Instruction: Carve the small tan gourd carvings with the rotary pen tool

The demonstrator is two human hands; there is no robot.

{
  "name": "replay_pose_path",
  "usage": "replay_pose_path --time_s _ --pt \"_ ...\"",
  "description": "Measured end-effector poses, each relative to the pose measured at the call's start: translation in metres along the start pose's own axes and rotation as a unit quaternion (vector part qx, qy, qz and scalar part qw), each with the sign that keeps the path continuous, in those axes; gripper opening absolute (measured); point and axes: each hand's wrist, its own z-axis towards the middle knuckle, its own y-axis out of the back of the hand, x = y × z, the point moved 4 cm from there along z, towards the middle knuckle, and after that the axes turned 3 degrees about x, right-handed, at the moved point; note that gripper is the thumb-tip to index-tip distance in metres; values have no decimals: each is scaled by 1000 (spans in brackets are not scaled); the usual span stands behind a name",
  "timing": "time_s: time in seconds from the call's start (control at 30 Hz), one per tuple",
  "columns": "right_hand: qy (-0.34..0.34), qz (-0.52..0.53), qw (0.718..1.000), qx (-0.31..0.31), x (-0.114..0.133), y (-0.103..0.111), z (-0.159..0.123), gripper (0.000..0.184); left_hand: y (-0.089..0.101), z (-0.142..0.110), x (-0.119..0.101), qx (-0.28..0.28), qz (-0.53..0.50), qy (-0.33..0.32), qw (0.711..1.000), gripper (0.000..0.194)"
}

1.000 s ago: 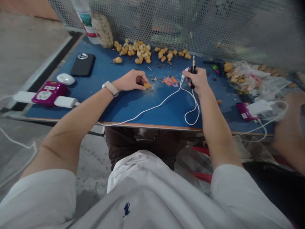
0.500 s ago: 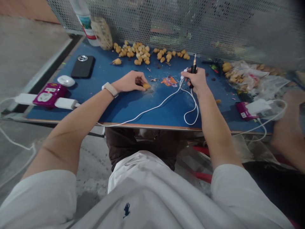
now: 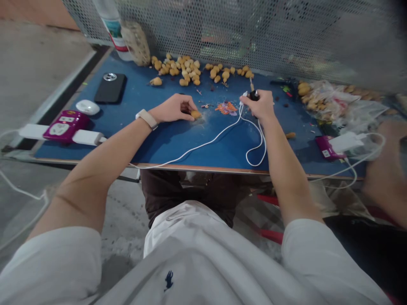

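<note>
My left hand rests on the blue table, its fingertips pinched on a small tan nut-like piece. My right hand is closed round a black pen-shaped tool with a metal tip tilted away from me. A white cable runs from the tool across the table toward the front edge. Orange and purple scraps lie between my hands. A heap of tan pieces lies along the back of the table.
A black phone, a white case and a magenta power strip sit at the left. Plastic bags and a second power strip with charger lie right. Perforated metal mesh backs the table. Another person's arm is far right.
My right hand has turned the tool, so its tip now tilts away and lower than before. The left hand has stayed on the tan piece.
</note>
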Motion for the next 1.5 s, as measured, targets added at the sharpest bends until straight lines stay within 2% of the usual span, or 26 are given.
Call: replay_pose_path --time_s 0.13,0.23,0.33,0.43,0.53,0.63,0.8,1.07,1.33,1.5 --pt "4 -154 987 35 -6 2 -1 44 0 0 -1 -5 -3 16 1000 49" --pt "8 -185 980 71 -4 -1 -4 38 -1 -1 -1 2 -4 30 1000 50" --pt "25 -190 979 69 16 -2 -13 33 -1 -2 -2 3 -7 28 1000 52" --pt "61 -114 990 60 48 -12 -31 35 -5 -3 -7 -3 -8 11 1000 58" --pt "95 12 989 115 76 -38 -54 33 -12 -4 -19 -13 -13 -38 999 67" --pt "109 58 977 176 90 -63 -71 25 -17 -7 -32 -40 22 -68 997 61" --pt "105 15 977 186 84 -78 -77 19 -27 -12 -53 -18 85 -86 993 41" --pt "188 -107 959 182 78 -86 -78 17 -38 -10 -61 -3 223 -89 971 22" --pt "239 -147 951 131 75 -89 -81 14 -46 -10 -62 18 244 -84 966 23" --pt "241 -145 949 140 76 -87 -83 9 -47 -10 -58 33 285 -102 952 25"
